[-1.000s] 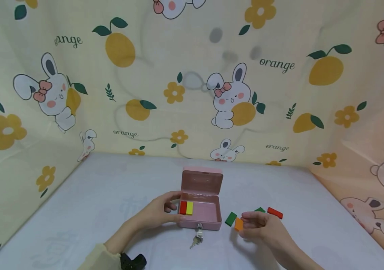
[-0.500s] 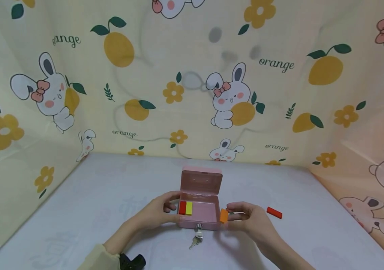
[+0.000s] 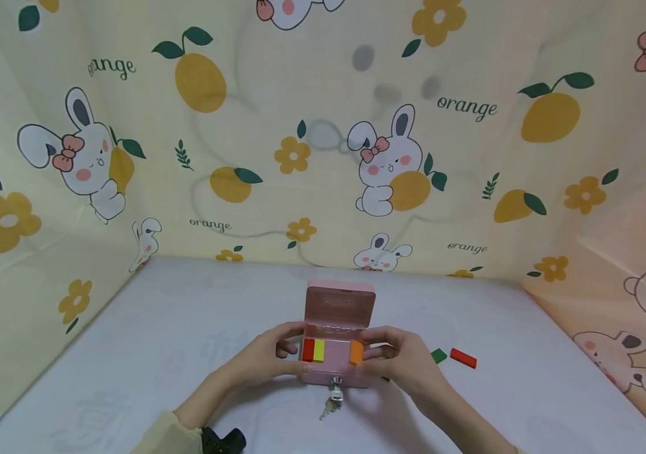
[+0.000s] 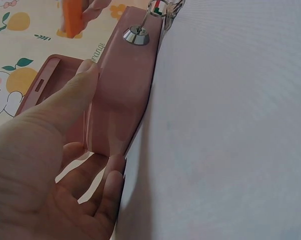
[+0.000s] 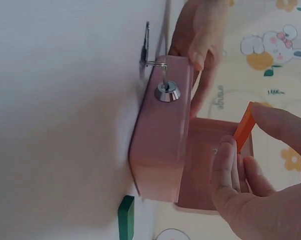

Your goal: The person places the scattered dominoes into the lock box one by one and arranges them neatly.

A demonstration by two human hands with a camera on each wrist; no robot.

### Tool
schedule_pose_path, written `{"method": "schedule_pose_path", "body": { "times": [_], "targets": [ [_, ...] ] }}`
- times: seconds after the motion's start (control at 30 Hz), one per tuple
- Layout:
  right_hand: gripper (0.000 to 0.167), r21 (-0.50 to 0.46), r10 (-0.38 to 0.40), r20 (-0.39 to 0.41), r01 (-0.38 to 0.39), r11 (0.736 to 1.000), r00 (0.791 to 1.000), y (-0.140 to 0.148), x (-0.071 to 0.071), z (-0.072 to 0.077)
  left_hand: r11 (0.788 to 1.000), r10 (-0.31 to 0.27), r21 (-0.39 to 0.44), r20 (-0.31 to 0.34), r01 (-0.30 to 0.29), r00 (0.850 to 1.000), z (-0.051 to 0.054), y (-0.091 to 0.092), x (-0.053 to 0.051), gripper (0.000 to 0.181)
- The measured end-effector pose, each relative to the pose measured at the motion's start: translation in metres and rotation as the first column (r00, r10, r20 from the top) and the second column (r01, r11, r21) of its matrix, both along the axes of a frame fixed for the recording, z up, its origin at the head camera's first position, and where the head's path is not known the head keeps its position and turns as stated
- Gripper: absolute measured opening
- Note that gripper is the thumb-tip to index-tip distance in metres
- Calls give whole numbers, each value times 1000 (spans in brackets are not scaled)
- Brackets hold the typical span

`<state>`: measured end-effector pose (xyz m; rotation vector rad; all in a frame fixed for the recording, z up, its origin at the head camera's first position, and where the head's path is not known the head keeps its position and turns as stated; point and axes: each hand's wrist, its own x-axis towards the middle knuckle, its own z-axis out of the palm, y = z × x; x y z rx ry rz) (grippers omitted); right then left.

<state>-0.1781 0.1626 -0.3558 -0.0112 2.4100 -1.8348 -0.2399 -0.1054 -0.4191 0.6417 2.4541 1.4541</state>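
A pink metal box [image 3: 337, 378] stands with its lid [image 3: 340, 306] raised and keys [image 3: 331, 400] hanging from its front lock. Inside at the left, a red block [image 3: 308, 350] lies beside a yellow block [image 3: 319, 350]. The left hand [image 3: 260, 356] grips the box's left side, thumb at the front rim, as the left wrist view [image 4: 65, 150] also shows. Between thumb and fingers, the right hand [image 3: 408, 362] pinches an orange block [image 3: 356, 352] at the right part of the box opening. In the right wrist view the orange block [image 5: 245, 127] is held above the rim.
To the right of the box lie a green block [image 3: 439, 356] and a red block [image 3: 463, 358] on the white table [image 3: 215, 290]. Another green block [image 5: 126, 217] lies close to the box in the right wrist view. A patterned cloth [image 3: 323, 189] hangs behind.
The right hand has picked up the orange block from the table and carried it left to the box opening. The left hand has stayed on the box.
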Motion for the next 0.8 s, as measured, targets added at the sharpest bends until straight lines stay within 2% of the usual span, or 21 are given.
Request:
{"method": "schedule_pose_path", "body": {
  "times": [0.17, 0.5, 0.8],
  "targets": [
    [53, 3, -11, -4, 11, 1000, 1000, -8, -5, 2, 1000, -2, 2, 3, 2, 1000, 1, 0, 0, 81],
    [52, 15, 52, -41, -51, 999, 998, -11, -20, -5, 1000, 1, 5, 4, -1, 1000, 0, -1, 0, 81],
    [41, 61, 34, -46, -31, 998, 998, -11, -30, -14, 1000, -5, -4, -9, 5, 1000, 1, -1, 0, 80]
  ]
}}
